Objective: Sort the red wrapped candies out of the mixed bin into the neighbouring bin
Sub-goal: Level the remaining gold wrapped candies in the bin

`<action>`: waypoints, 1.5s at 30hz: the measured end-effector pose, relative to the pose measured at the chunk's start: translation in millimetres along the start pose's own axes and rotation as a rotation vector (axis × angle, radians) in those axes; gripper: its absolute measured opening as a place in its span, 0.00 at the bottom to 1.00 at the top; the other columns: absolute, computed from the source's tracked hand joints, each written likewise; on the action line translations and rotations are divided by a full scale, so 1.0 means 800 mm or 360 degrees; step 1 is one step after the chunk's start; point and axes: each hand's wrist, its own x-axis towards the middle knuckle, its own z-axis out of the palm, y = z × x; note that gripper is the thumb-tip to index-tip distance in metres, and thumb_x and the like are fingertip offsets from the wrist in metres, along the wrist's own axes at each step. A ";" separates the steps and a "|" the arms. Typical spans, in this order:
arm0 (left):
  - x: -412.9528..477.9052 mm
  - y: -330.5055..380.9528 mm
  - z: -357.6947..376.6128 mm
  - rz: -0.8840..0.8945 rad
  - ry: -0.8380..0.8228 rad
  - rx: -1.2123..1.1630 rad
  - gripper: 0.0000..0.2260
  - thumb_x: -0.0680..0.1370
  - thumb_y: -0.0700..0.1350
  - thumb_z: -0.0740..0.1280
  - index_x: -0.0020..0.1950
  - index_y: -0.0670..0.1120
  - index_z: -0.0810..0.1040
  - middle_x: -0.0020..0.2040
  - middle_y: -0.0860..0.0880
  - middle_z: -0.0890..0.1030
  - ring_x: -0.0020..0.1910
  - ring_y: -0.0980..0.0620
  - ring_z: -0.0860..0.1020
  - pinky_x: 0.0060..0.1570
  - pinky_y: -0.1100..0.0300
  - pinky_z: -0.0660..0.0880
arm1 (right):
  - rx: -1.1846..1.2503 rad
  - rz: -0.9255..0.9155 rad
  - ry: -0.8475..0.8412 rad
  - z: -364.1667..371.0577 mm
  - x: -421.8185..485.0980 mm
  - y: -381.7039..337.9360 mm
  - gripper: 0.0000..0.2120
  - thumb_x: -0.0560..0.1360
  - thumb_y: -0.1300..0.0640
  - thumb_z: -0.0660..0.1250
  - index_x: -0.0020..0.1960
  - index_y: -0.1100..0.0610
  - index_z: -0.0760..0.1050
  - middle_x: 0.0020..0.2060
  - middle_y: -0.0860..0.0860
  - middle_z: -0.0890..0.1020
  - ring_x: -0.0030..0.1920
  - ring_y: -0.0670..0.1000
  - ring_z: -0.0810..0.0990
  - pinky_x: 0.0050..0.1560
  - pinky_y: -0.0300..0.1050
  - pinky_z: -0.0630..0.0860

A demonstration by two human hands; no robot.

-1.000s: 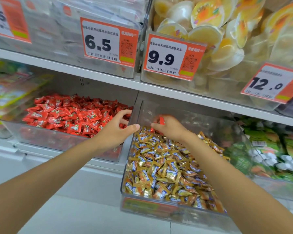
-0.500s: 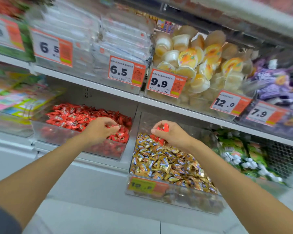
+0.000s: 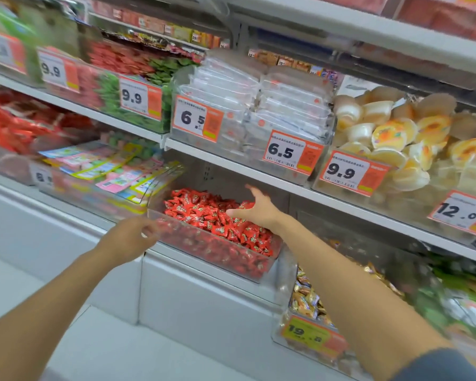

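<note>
shop aisle, grey shelves (image 3: 231, 164) stacked with clear plastic bins and orange price tags (image 3: 289, 154), edges of the view blurred. red wrapped candies (image 3: 217, 220) - small, light, crinkly foil twists, likely slippery and springy but not fragile; best pinched at a twisted wrapper end or across the body, a few at a time. all the red ones in view lie heaped in the neighbouring bin (image 3: 217, 255), a clear tray filled close to its rim. right hand (image 3: 254, 209) hovers over the back right of that heap, fingers spread, nothing seen in it. left hand (image 3: 127, 240) is at the bin's front left corner, fingers curled, blurred - cannot tell if it grips the rim or holds anything. hands well apart. mixed bin (image 3: 282, 316) sits just to the right and lower, mostly hidden behind the right forearm; only gold wrapped candies (image 3: 305, 298) show in it, no red visible there.
</note>
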 end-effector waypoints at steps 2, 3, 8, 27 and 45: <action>0.003 0.002 0.002 0.0025 0.0001 -0.0023 0.05 0.72 0.38 0.71 0.42 0.48 0.83 0.40 0.52 0.81 0.40 0.52 0.79 0.44 0.57 0.74 | -0.0168 0.0001 -0.0024 0.004 0.015 0.013 0.55 0.58 0.31 0.74 0.77 0.40 0.51 0.78 0.57 0.53 0.77 0.60 0.54 0.74 0.64 0.58; 0.005 0.003 0.005 0.0034 -0.0007 -0.0006 0.05 0.72 0.38 0.70 0.42 0.47 0.83 0.41 0.51 0.82 0.39 0.53 0.78 0.43 0.59 0.72 | -0.0260 -0.0040 -0.0003 0.004 0.017 0.021 0.53 0.59 0.31 0.73 0.77 0.40 0.52 0.78 0.57 0.56 0.77 0.60 0.55 0.73 0.64 0.58; 0.009 0.028 0.022 0.0074 -0.0109 0.0087 0.05 0.73 0.39 0.69 0.45 0.48 0.83 0.44 0.50 0.83 0.39 0.52 0.76 0.43 0.63 0.70 | -0.0439 -0.0348 0.0193 -0.033 -0.036 0.046 0.26 0.74 0.51 0.71 0.71 0.50 0.69 0.69 0.52 0.72 0.70 0.53 0.69 0.71 0.49 0.63; 0.014 0.305 0.201 0.0641 -0.0351 0.0028 0.17 0.72 0.50 0.73 0.61 0.56 0.77 0.55 0.52 0.75 0.56 0.51 0.71 0.55 0.53 0.71 | -0.0848 -0.0302 -0.0290 -0.062 -0.208 0.230 0.31 0.74 0.38 0.67 0.74 0.36 0.60 0.78 0.50 0.52 0.78 0.52 0.41 0.73 0.65 0.35; 0.028 0.302 0.212 0.0608 -0.0368 -0.0069 0.17 0.73 0.38 0.72 0.56 0.55 0.80 0.49 0.49 0.74 0.40 0.56 0.70 0.38 0.65 0.67 | -0.0277 0.0129 0.0174 -0.187 -0.203 0.313 0.38 0.68 0.37 0.72 0.74 0.41 0.63 0.77 0.49 0.57 0.77 0.49 0.55 0.75 0.48 0.55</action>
